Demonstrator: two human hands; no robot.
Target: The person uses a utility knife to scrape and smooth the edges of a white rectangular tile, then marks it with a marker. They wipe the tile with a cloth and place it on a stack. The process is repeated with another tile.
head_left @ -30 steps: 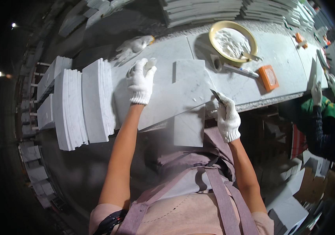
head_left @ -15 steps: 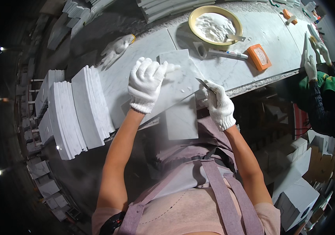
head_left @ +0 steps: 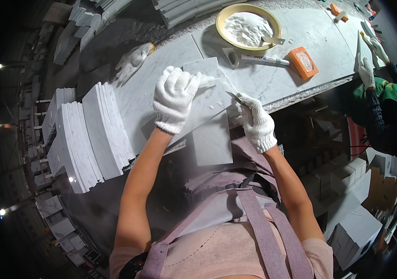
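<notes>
White knitted gloves cover both hands. My left hand (head_left: pixel 176 97) is closed over a grey-veined marble tile (head_left: pixel 198 108) on the bench. A small whitish tapered piece (head_left: pixel 207 81), like a bottle nozzle, sticks out from its fingers; most of it is hidden. By the tile's right edge, my right hand (head_left: pixel 256 122) grips a thin metal blade (head_left: pixel 233 97), its tip pointing up and left over the tile. Whether the blade touches the tile I cannot tell. White crumbs lie near it. Another marble piece (head_left: pixel 212 142) juts out below the bench edge, between my forearms.
Beyond the tile stand a yellow bowl (head_left: pixel 220 33) of white paste with a spatula (head_left: pixel 272 41), a marker (head_left: pixel 265 60) and an orange box (head_left: pixel 303 63). A loose glove (head_left: pixel 134 61) lies left. Stacked tiles (head_left: pixel 108 130) stand left; a gloved co-worker (head_left: pixel 379 104) is at right.
The view has shifted slightly, so the bowl, marker and orange box sit a little further left. Both hands keep nearly the same pose; the blade has barely moved against the tile.
</notes>
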